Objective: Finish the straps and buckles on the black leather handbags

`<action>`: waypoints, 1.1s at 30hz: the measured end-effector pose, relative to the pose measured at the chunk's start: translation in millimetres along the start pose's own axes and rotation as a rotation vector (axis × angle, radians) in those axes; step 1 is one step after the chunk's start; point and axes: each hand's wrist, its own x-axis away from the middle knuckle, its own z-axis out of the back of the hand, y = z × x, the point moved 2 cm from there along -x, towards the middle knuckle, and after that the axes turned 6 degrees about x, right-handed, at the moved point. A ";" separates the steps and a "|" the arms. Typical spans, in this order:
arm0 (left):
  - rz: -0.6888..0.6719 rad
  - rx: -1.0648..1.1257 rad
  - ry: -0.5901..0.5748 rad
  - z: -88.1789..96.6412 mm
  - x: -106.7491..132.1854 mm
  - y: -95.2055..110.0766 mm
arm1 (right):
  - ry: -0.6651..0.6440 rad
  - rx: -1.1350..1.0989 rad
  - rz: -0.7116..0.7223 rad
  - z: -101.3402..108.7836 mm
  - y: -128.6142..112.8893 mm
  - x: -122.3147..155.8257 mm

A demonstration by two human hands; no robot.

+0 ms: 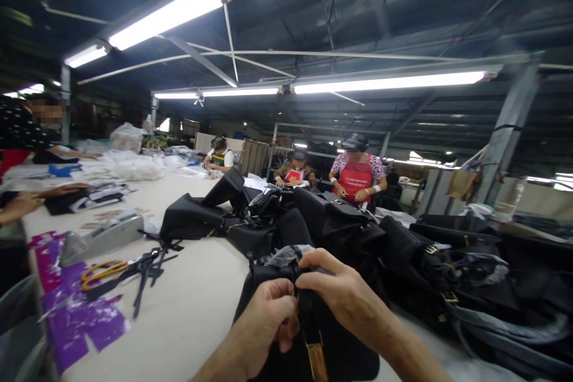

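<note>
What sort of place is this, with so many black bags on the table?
Probably a handbag factory or workshop. A long white worktable holds many black bags, the left hand and right hand work on one bag's strap, and a co-worker in a red apron stands beyond.

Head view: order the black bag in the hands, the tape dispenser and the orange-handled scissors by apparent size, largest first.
1. Black bag, nearest the camera, which exaggerates it
2. Tape dispenser
3. Orange-handled scissors

Read: nothing clear | red apron point(357, 180) on a person far off: white words, too small to read | gold strap tip point(317, 363): no words seen | purple paper point(76, 304): no clear words
</note>
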 end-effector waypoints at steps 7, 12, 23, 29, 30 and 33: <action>0.050 0.041 -0.037 2.0 -1.2 2.6 | -0.091 0.137 -0.013 3.2 -2.5 -2.6; 0.060 0.058 -0.051 5.0 -1.0 -0.1 | -0.025 0.134 0.048 2.3 -8.1 -5.0; 0.086 0.099 -0.074 9.8 -0.1 3.5 | 0.047 0.334 0.147 -6.4 -2.4 -2.2; 0.006 -0.080 0.031 8.8 -0.7 3.9 | 0.056 0.424 0.204 -4.1 -7.8 -5.9; -0.010 -0.107 0.043 8.5 -1.2 3.6 | 0.047 0.417 0.200 -3.8 -8.2 -6.1; -0.020 -0.127 0.053 7.9 -2.1 3.1 | -0.003 0.355 0.171 -2.9 -8.2 -5.4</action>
